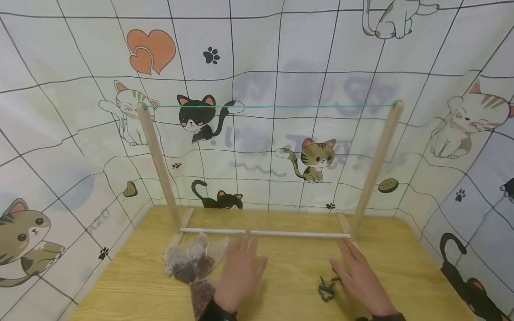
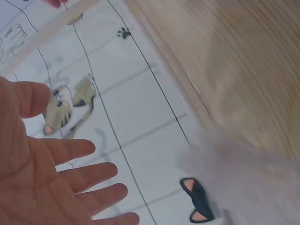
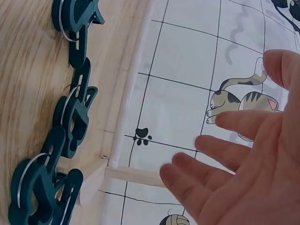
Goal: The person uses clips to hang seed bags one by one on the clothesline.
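In the head view, my left hand (image 1: 241, 272) is held with straight fingers just right of several clear plastic bags (image 1: 190, 261). The bags contain pale grey, dark and reddish-brown bits. My right hand (image 1: 359, 278) has its fingers extended beside dark green plastic clips (image 1: 324, 292), and partly covers them. The right wrist view shows several of these clips (image 3: 63, 115) in a row, each with a metal wire spring, apart from the spread fingers. In the left wrist view the left palm (image 2: 37, 192) holds nothing, and a blurred clear bag (image 2: 253, 178) lies to the right.
Behind the hands stands a wooden frame with a left upright (image 1: 160, 169) and a right upright (image 1: 375, 169). A thin green string (image 1: 273, 106) joins their tops. Low down, a white rod (image 1: 297, 233) spans between them. Cat-patterned cloth (image 1: 257, 156) surrounds the wooden table (image 1: 120, 276).
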Motion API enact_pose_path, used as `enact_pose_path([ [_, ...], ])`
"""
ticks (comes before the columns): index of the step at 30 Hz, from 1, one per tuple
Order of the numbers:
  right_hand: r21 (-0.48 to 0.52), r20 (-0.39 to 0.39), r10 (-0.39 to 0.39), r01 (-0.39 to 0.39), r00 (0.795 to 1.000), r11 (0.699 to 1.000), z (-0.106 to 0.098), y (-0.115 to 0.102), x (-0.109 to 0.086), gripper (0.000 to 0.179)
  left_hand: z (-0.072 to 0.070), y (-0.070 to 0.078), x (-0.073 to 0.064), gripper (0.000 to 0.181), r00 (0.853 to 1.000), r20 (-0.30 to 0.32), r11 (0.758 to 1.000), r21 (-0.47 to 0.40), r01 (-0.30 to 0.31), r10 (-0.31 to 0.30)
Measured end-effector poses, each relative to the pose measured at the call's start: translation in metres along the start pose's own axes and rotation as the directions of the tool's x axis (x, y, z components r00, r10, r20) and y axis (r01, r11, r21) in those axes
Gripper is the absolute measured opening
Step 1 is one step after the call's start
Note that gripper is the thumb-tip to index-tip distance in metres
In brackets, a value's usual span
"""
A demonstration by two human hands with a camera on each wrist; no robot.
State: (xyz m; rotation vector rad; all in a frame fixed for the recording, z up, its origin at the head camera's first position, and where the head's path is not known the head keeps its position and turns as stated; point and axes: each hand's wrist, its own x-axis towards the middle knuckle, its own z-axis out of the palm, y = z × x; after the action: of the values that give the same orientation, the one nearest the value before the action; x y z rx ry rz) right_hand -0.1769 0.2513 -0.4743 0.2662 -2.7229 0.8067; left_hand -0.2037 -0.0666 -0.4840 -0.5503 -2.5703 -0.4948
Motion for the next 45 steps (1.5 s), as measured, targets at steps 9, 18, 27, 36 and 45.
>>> enact_pose_path([
  [9, -0.017, 0.052, 0.081, -0.080, 0.995, 0.997, 0.001, -0.002, 0.004, 0.063, 0.007, 0.039, 0.005, 0.055, 0.994, 0.088, 0.998, 0.010, -0.059, 0.058],
  [18, 0.008, 0.203, 0.184, -0.189, 0.962, 0.982, 0.010, -0.001, 0.007, 0.063, 0.033, 0.067, 0.009, 0.054, 0.988, 0.145, 0.997, 0.039, -0.065, 0.059],
  [27, 0.034, 0.256, 0.177, -0.192, 0.950, 0.981, 0.026, 0.000, 0.005, 0.034, 0.044, 0.088, 0.001, 0.054, 0.978, 0.181, 0.988, 0.094, -0.119, 0.101],
  [36, -0.094, 0.271, 0.181, -0.161, 0.946, 0.982, 0.036, -0.003, 0.002, 0.014, 0.047, 0.094, -0.003, 0.052, 0.952, 0.283, 0.973, 0.159, -0.165, 0.115],
  [45, -0.105, 0.239, 0.241, -0.222, 0.941, 0.969, 0.041, -0.004, -0.003, 0.036, 0.041, 0.087, -0.002, 0.052, 0.970, 0.223, 0.982, 0.130, -0.133, 0.102],
])
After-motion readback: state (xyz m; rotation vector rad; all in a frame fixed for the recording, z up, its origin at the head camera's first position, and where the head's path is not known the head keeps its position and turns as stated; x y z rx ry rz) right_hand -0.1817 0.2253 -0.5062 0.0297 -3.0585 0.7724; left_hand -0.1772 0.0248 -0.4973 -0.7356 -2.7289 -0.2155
